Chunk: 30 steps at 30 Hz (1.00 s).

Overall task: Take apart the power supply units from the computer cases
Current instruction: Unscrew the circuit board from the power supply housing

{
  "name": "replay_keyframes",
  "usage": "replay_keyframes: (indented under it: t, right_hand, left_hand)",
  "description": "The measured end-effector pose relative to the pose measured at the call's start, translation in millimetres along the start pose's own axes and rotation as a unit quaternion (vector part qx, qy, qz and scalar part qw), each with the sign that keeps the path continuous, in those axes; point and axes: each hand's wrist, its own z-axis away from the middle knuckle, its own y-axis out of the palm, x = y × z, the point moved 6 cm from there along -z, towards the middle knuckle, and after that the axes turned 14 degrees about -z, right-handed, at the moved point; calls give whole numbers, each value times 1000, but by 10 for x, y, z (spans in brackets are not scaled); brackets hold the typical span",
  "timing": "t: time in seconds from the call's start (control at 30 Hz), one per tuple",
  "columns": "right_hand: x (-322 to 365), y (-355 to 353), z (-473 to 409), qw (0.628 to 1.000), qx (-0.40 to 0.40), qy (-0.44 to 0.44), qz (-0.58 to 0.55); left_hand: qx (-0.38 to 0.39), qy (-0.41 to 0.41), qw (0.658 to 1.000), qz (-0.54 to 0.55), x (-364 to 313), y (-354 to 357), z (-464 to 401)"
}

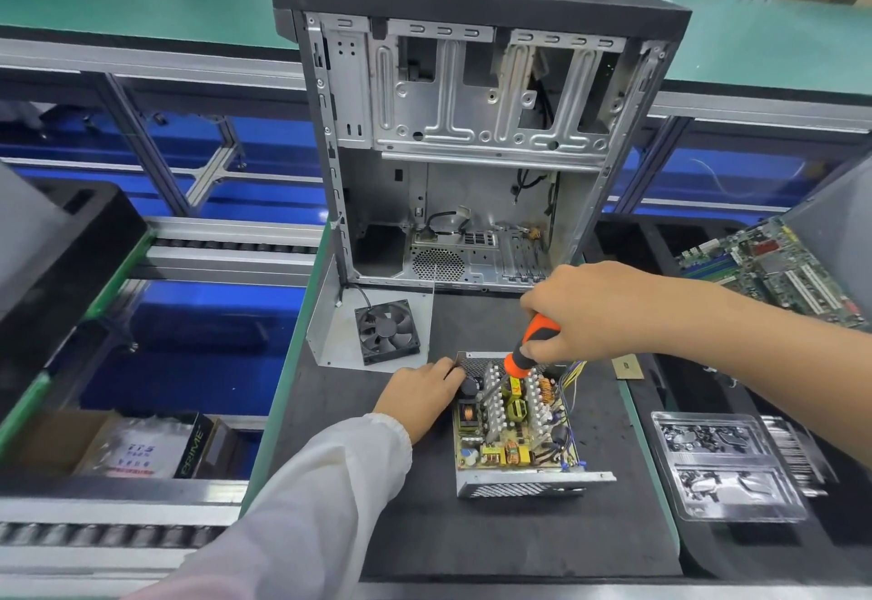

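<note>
An opened power supply unit (514, 429) lies on the black mat, its circuit board, coils and white heat sinks exposed. My left hand (420, 394) holds its upper left corner, fingers curled over the metal edge. My right hand (590, 311) grips an orange and black screwdriver (524, 349), whose shaft points down into the board between the heat sinks. The stripped computer case (472, 127) stands upright behind the unit, its side open toward me.
A black fan (387, 331) lies on a grey metal cover (330, 335) left of the unit. A motherboard (774, 269) sits at the right, with a clear plastic tray (726, 462) of small parts in front of it. Roller conveyors run at the left.
</note>
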Motion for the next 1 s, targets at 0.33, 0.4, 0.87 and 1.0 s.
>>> replay_keyframes:
  t: [0.33, 0.4, 0.87, 1.0]
  right_hand:
    - [-23, 40, -4, 1000, 9, 4, -10]
    - [-25, 42, -3, 1000, 10, 3, -11]
    - [-18, 1, 34, 999, -7, -12, -35]
    - [52, -36, 44, 992, -41, -51, -108]
  left_hand:
    - [-3, 16, 1000, -2, 32, -8, -37]
    - [0, 18, 1000, -6, 11, -1, -40]
    - [-5, -5, 1000, 11, -12, -49, 29]
    - [-22, -103, 989, 103, 92, -150, 122]
